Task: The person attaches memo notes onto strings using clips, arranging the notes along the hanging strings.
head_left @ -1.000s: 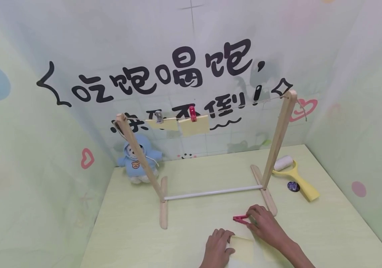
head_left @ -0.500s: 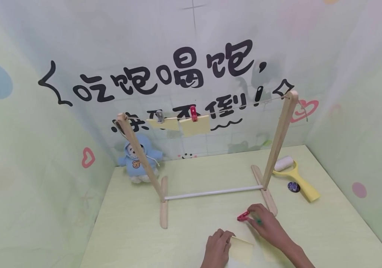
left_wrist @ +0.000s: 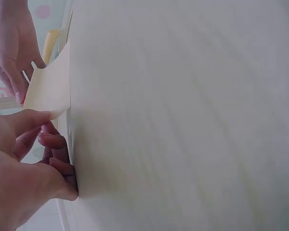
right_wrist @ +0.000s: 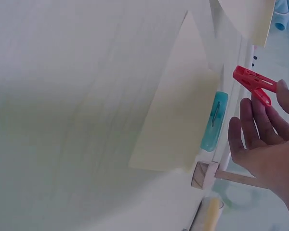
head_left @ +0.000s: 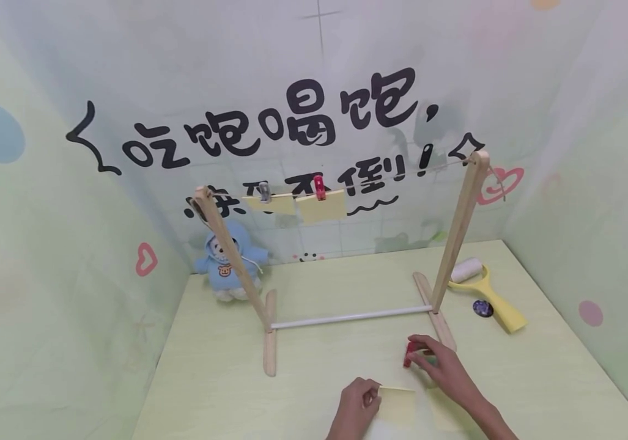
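My left hand (head_left: pixel 353 406) pinches the edge of a pale yellow paper note (head_left: pixel 397 408); the left wrist view shows that paper (left_wrist: pixel 53 86) lifted and bowed between thumb and finger. In my right hand (head_left: pixel 448 371) a red clothespin (right_wrist: pixel 254 82) is held by its handle end, its nose pointing away from the palm. Beneath that hand, a second yellow note (right_wrist: pixel 176 118) lies on the table with a teal clothespin (right_wrist: pixel 215 121) beside it. Behind both hands stands a wooden rack (head_left: pixel 459 232), its string carrying two notes (head_left: pixel 321 206) under a grey clothespin (head_left: pixel 265 192) and a red one.
At the rack's foot runs a white rod (head_left: pixel 352 317). A plush toy in a blue hoodie (head_left: pixel 225 263) sits behind the left post. Right of the rack lie a yellow-handled lint roller (head_left: pixel 498 302) and a small dark disc (head_left: pixel 482 308). Printed walls enclose the table.
The red clothespin has turned from lying sideways to pointing up and down in my right hand, which has moved slightly right. My left hand keeps the note, whose near edge now sits a little higher.
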`<state>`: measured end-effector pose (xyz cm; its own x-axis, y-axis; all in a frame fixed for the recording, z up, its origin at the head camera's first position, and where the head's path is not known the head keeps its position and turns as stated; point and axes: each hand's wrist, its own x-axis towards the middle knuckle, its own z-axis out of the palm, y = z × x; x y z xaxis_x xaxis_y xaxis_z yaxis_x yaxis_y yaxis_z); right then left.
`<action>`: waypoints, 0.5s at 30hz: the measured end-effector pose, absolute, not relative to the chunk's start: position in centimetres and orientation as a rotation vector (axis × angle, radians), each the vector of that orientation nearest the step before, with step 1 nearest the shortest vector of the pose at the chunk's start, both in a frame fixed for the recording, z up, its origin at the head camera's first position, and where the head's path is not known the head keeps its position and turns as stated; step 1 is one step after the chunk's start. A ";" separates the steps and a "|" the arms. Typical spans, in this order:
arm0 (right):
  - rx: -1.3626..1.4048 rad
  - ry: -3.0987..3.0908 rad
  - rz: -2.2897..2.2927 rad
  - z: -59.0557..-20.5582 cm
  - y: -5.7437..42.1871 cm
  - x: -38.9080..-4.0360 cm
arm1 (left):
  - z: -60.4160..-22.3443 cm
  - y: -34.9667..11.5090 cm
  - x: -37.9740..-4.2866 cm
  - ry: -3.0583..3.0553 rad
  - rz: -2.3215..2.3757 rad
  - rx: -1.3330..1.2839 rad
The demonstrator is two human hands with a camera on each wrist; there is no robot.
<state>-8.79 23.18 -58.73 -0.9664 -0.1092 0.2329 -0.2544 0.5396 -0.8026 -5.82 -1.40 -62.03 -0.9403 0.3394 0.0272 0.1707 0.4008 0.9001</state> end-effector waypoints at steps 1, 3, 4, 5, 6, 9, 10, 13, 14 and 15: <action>0.325 -2.616 1.395 -58.6 23.3 -8.8 | -62.0 -1.4 -5.8 2.478 1.585 0.438; 0.369 -2.592 1.365 -58.1 23.7 -9.0 | -61.8 -1.3 -5.8 2.435 1.630 0.384; 0.408 -2.566 1.344 -57.7 23.9 -9.2 | -61.6 -1.3 -5.8 2.410 1.658 0.355; 0.454 -2.528 1.319 -57.3 24.1 -9.4 | -61.4 -1.3 -5.9 2.387 1.684 0.328; 0.500 -2.483 1.293 -56.8 24.2 -9.7 | -61.2 -1.3 -6.1 2.369 1.700 0.307; 0.640 -2.347 1.238 -54.5 24.5 -10.7 | -61.8 -1.6 -7.3 2.388 1.761 0.336; 0.685 -2.309 1.228 -53.5 24.5 -11.1 | -62.4 -1.7 -8.0 2.419 1.790 0.375; 0.791 -2.244 1.205 -49.9 24.4 -11.9 | -63.0 -1.9 -10.3 2.545 1.878 0.543; 0.819 -2.237 1.191 -48.6 24.3 -12.1 | -62.1 -1.9 -11.0 2.571 1.905 0.575; 0.845 -2.235 1.174 -47.3 24.2 -12.3 | -60.9 -1.8 -11.6 2.596 1.925 0.590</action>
<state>-12.32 24.16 -47.33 -0.6974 -0.2994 0.6511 -0.7060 0.4429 -0.5526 -11.61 -1.84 -60.86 -0.9256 0.1987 0.3221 0.3660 0.2527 0.8957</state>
